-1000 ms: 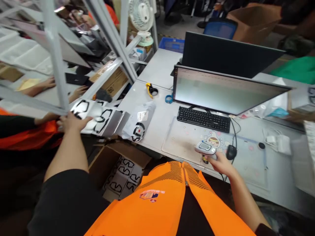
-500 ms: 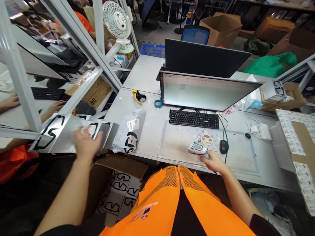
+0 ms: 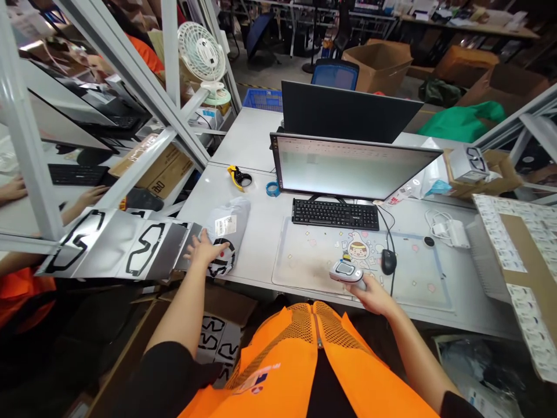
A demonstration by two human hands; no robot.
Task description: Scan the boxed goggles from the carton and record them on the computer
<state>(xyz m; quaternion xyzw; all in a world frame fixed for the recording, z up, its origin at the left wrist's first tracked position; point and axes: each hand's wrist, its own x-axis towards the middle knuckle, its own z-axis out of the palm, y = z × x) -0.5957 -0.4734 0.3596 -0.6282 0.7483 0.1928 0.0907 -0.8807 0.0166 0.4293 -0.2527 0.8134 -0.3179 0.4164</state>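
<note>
My left hand reaches onto the near end of a grey plastic parcel with a white label and a black-and-red logo; its fingers are spread on the bag. Left of it lie flat silver boxes printed with black outlines. My right hand grips a grey handheld barcode scanner at the front edge of the desk mat. I wear an orange mesh vest.
A lit monitor, black keyboard and mouse stand on the grey desk. A yellow tape dispenser and blue tape roll lie behind. Metal shelf struts rise left; another person's hands type there. An open carton sits below.
My left hand left the silver boxes and moved right onto the grey parcel. My right hand stays on the scanner. The view has swung slightly right.
</note>
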